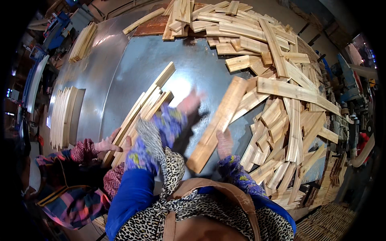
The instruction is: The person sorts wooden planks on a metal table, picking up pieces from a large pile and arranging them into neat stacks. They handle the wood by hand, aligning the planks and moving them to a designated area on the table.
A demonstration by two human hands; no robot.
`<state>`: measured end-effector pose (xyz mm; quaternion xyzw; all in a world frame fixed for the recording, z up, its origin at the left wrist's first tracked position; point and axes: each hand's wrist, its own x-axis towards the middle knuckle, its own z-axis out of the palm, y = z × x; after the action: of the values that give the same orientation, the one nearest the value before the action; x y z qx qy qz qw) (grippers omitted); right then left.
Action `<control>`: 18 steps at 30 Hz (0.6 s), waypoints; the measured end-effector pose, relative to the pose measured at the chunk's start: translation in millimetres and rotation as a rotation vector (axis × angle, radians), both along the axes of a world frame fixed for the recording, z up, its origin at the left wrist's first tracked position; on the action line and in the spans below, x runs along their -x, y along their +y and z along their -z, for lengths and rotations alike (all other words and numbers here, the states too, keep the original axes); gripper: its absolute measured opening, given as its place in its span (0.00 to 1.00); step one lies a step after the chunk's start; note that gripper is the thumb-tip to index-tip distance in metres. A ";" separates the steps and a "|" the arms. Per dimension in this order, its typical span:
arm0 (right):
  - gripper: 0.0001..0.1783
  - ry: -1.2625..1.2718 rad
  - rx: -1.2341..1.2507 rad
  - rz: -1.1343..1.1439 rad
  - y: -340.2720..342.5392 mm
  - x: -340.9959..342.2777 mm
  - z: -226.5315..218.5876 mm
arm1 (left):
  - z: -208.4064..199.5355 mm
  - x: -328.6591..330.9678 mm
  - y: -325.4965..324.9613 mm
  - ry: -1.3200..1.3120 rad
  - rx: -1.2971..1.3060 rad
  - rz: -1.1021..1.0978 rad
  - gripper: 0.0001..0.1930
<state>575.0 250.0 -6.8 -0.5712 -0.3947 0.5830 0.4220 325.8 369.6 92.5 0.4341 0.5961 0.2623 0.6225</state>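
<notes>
My right hand [224, 143] grips the edge of a wooden board [220, 120], its thumb on the near side. The board lies tilted, its far end next to the heap of boards. My left hand [191, 103] is blurred by motion above the metal tabletop [140, 56]; its fingers look spread and no object shows in it. Left of that arm, several narrow boards [138, 114] stand on edge in a row. A co-worker's hands [110, 143] hold the near end of this row.
A large loose heap of boards [277, 92] covers the right and far right of the table. Two neat stacks stand at the left, a nearer stack [62, 116] and a farther stack [83, 42]. The co-worker [76, 193] is close at my left. Machinery [350, 80] stands beyond the right edge.
</notes>
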 end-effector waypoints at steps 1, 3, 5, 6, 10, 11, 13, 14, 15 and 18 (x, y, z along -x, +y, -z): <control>0.32 -0.031 0.029 -0.059 7.4 -0.9 -4.4 | 27.9 -19.6 -28.4 -0.120 0.102 0.025 0.39; 0.36 0.063 0.166 0.013 42.1 -16.3 -11.6 | 51.6 -44.9 -81.3 -0.421 0.191 -0.178 0.34; 0.35 -0.238 -0.024 0.302 72.1 -28.8 -7.5 | 61.9 -38.1 -95.3 -0.032 0.159 -0.115 0.32; 0.32 -0.206 -0.048 0.477 99.1 -37.5 -1.6 | 70.6 -34.6 -103.1 0.043 0.147 -0.163 0.32; 0.26 -0.354 -0.040 0.522 184.4 -54.9 -44.3 | 64.0 -7.4 -138.4 0.108 0.163 -0.415 0.29; 0.26 -0.319 -0.017 0.603 205.5 -64.7 -28.8 | 67.5 4.7 -145.1 0.291 0.094 -0.416 0.28; 0.26 -0.153 -0.041 0.728 227.7 -72.0 -5.9 | 43.2 26.0 -167.0 0.260 0.064 -0.538 0.28; 0.26 -0.023 -0.090 0.778 227.2 -70.8 -4.1 | 43.1 43.4 -188.0 0.419 0.062 -0.519 0.28; 0.25 0.094 -0.006 0.779 228.7 -75.3 -3.0 | 41.7 63.3 -203.7 0.578 0.054 -0.509 0.27; 0.22 0.385 0.145 0.679 228.6 -94.2 5.1 | 10.1 112.5 -226.9 1.124 0.087 -0.420 0.28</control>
<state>669.2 478.6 -11.9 -0.5780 -0.0548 0.5329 0.6155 213.3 142.7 82.5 0.3533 0.9170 0.0854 0.1642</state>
